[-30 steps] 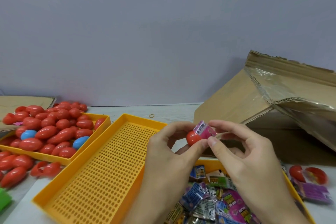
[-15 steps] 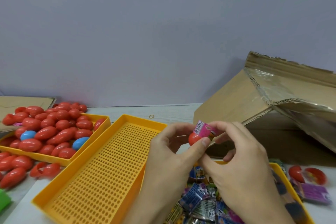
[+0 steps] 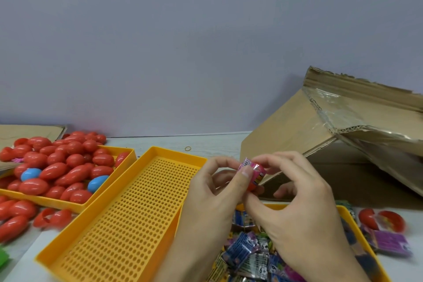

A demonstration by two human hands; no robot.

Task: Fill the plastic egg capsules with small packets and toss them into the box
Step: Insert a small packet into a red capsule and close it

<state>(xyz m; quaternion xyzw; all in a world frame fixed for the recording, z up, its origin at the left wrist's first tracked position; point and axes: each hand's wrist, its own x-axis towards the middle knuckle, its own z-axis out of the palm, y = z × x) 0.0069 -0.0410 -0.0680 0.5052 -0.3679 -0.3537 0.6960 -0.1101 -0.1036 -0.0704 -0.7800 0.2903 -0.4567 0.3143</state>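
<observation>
My left hand (image 3: 210,194) and my right hand (image 3: 297,197) meet above the table's middle. Between their fingertips is a pink packet (image 3: 253,168), pressed into a red egg capsule half (image 3: 252,186) that is mostly hidden by my fingers. Which hand carries the capsule is hard to tell; both touch the packet. The cardboard box (image 3: 343,133) lies tilted at the right, its opening facing me. A yellow tray of small packets (image 3: 249,256) sits under my hands.
An empty perforated yellow tray (image 3: 128,213) lies centre-left. Another yellow tray (image 3: 68,167) at the left is heaped with red and two blue egg capsules; more red ones lie around it. An open red capsule (image 3: 382,220) and a purple packet (image 3: 389,240) lie at the right.
My right fingers have curled over the pink packet and pushed it down into the red capsule, which now shows less. Both hands stayed in about the same place.
</observation>
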